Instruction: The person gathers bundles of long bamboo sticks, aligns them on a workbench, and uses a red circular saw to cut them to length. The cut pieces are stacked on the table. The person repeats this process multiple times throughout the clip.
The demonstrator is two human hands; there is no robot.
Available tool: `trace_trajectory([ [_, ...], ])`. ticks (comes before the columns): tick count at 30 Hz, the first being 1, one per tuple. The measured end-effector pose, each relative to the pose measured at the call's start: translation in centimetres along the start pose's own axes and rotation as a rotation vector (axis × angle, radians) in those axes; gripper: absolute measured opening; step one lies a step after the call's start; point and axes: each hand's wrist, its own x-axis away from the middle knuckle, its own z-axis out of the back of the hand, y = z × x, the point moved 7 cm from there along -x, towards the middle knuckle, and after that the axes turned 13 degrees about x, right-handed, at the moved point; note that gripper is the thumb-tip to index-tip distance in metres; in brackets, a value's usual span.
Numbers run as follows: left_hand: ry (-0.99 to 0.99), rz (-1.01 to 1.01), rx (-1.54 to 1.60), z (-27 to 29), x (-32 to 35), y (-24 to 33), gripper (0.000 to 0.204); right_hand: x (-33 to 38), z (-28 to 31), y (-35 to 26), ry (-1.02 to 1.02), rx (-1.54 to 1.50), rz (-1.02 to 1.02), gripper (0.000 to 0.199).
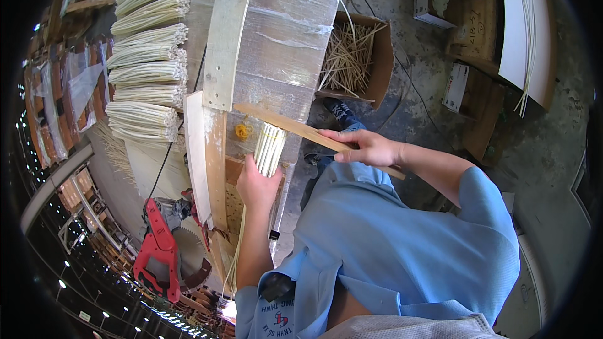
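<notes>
Pale wood surrounds the work: to the left of the table (pixel 286 44) I see bundles (pixel 147 63) of thin rods stacked in a row, and nearer the person a red saw (pixel 159 254) with its round blade (pixel 190 250) bare toward the table. A black cord (pixel 164 169) runs up from near the saw, past the stack. Between saw and hands stand two strips (pixel 207 150) of wood, a barrier on that side, with a long board (pixel 227 31) lying flat beyond them. Yellow bands (pixel 243 130) sit in a small heap just beside the left hand (pixel 259 182), which is closed around a bunch (pixel 270 149) of cream sticks above the near part of the table. The right hand (pixel 364 149) is narrow, pinching a flat slat (pixel 301 129) that slants across the bunch's far end; I cannot tell whether they touch. Off the table's right edge, an open carton (pixel 383 75) of loose sticks stands by the person's shoe (pixel 342 112). The tabletop is brown and scuffed, with shiny pale streaks across it. Around it I see a stained grey floor (pixel 414 119), a white panel (pixel 527 31) at upper right, and small lights in the dark lower left.
</notes>
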Motion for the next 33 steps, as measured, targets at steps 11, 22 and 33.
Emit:
trace_trajectory([
  [11, -0.002, 0.01, -0.006, 0.1, 0.2, -0.4, 0.053, 0.0, 0.5, 0.4, -0.006, -0.016, -0.03, 0.072],
  [22, -0.013, 0.028, -0.021, 0.1, 0.2, 0.0, 0.05, 0.1, 0.9, -0.8, 0.061, -0.08, -0.046, 0.073],
  [33, 0.054, -0.06, 0.024, 1.1, 1.5, 0.1, 0.079, -5.4, 5.3, -2.2, 0.473, 0.436, 0.123, 0.078],
])
